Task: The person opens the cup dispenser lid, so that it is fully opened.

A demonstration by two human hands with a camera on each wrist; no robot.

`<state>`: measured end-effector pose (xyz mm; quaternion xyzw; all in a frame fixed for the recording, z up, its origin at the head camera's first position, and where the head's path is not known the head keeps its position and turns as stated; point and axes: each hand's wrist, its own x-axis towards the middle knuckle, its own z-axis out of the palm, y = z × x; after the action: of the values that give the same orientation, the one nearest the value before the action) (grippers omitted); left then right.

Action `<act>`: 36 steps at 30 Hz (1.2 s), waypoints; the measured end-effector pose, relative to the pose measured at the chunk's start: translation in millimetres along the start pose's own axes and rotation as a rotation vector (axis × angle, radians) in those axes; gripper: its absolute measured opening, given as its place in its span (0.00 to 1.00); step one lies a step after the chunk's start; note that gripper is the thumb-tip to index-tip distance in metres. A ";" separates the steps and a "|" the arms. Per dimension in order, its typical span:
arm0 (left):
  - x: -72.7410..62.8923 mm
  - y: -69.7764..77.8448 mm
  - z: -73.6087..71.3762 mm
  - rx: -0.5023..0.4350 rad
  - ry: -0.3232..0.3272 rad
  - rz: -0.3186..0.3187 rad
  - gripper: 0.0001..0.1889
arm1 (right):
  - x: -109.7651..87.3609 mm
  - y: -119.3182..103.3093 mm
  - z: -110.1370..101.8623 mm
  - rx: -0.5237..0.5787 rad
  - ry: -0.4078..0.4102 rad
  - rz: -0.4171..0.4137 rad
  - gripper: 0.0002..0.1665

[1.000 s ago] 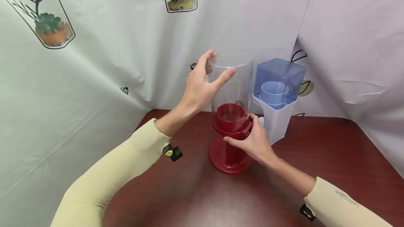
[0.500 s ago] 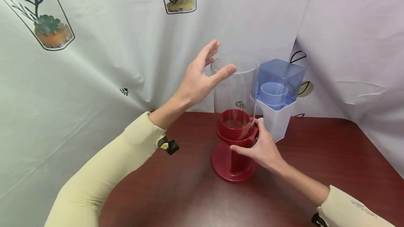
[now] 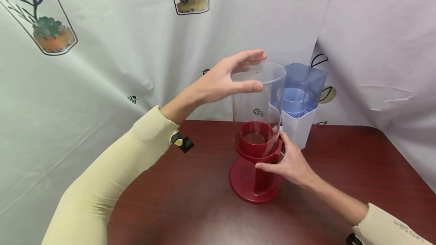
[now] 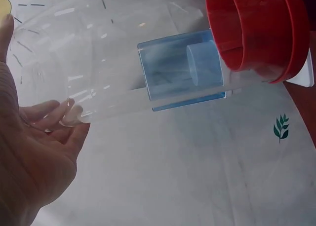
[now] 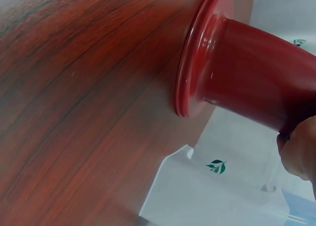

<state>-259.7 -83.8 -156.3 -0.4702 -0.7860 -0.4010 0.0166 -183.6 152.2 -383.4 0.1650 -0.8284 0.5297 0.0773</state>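
A clear cylinder (image 3: 250, 103) stands upright in the collar of a red dispenser base (image 3: 260, 180), which has a round foot on the table. My left hand (image 3: 221, 80) wraps the top of the cylinder from the left, thumb across the front and fingers around the back. In the left wrist view, fingertips of that left hand (image 4: 42, 157) show at the cylinder's rim. Just below the collar my right hand (image 3: 294, 163) grips the red base from the right, thumb in front. The right wrist view shows part of the right hand (image 5: 298, 149) against the red stem (image 5: 247, 70).
Close behind on the right stands a second dispenser (image 3: 296, 131), white below with a translucent blue top (image 3: 306, 76). The dark red wooden table (image 3: 177, 199) reaches back to a white patterned cloth (image 3: 143, 48) hanging behind and at both sides.
The red dispenser base and its clear cylinder have come nearer and slightly right with my right hand. My left hand, raised at the rim before, now wraps around the cylinder's top.
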 end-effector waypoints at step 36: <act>5.6 5.8 11.5 -0.006 0.005 0.001 0.47 | -6.2 -6.9 0.1 0.093 0.028 0.016 0.66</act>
<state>-254.5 -70.9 -158.3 -0.4699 -0.7844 -0.4046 0.0172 -175.4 150.7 -379.5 0.1543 -0.8031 0.5704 0.0768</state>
